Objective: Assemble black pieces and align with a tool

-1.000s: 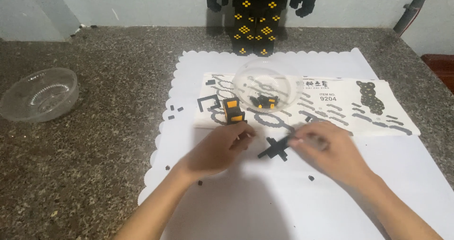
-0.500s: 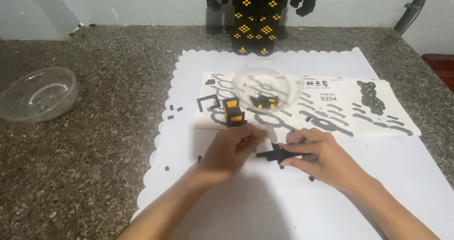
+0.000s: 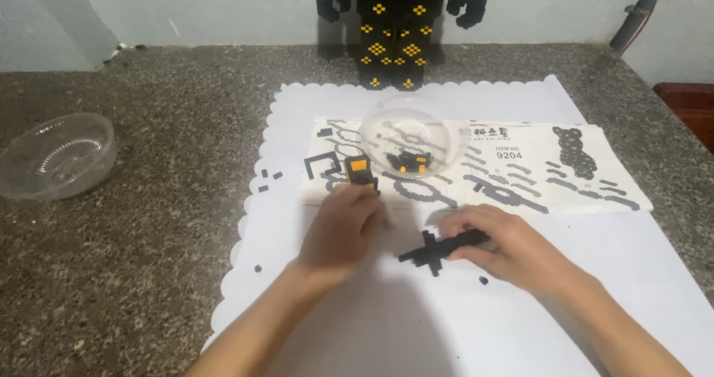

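Note:
My right hand [image 3: 506,243] presses down on a black cross-shaped block assembly [image 3: 435,252] lying on the white paper mat [image 3: 416,325]. My left hand [image 3: 343,224] rests palm-down on the mat just left of it, fingers curled; whether it holds a piece is hidden. Just beyond its fingertips stands a small black-and-orange block piece [image 3: 360,172]. A clear plastic bowl [image 3: 407,140] with a few black and orange blocks sits on the printed instruction sheet [image 3: 520,170].
A black-and-yellow block figure [image 3: 394,27] stands at the back by the wall. An empty clear bowl [image 3: 53,155] sits at the left on the granite counter [image 3: 149,221]. Tiny loose black pieces [image 3: 268,175] dot the mat. A red object [image 3: 688,102] is at the right edge.
My left hand has let go of the black assembly and slid left to lie flat. My right hand has come down over the assembly's right end.

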